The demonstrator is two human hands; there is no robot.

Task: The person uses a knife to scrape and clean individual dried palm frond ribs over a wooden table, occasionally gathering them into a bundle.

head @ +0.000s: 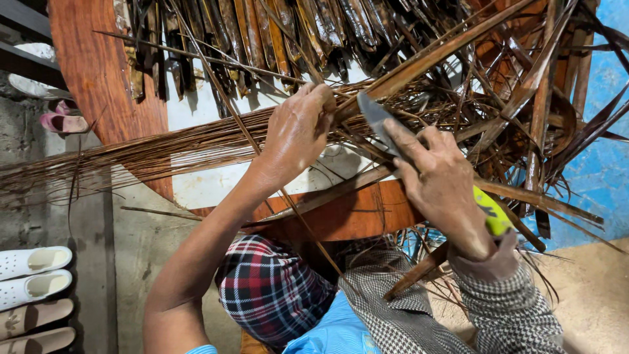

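A round tabletop (98,78) with a reddish-brown wooden rim and a white centre fills the upper half of the view. A row of dark dried leaf strips (262,33) lies along its far edge, too many and too overlapped to count. A loose tangle of brown leaf blades (537,98) spreads over its right side. Across the middle, one long bundle of thin midrib sticks (144,154) runs from the left edge of the view toward the hands, overhanging the tabletop's left rim.

One person works here, with two hands in view. The left hand (298,131) is clenched around a single leaf strip (419,62) that slants up to the upper right, gripping it just above the bundle. The right hand (439,180) has its fingers (406,147) wrapped on one knife (377,118), grey blade pointing up-left and touching that strip near the left hand; the knife's yellow-green handle (493,213) sticks out behind the wrist.

A plaid cloth (268,288) covers the lap below the near edge, beside a checked sleeve (504,308).

On the grey concrete floor (131,249) at lower left stand four shoes: two white (33,272), two tan (33,328). One pink sandal (62,121) lies further up. A blue wall (603,170) shows at the right.
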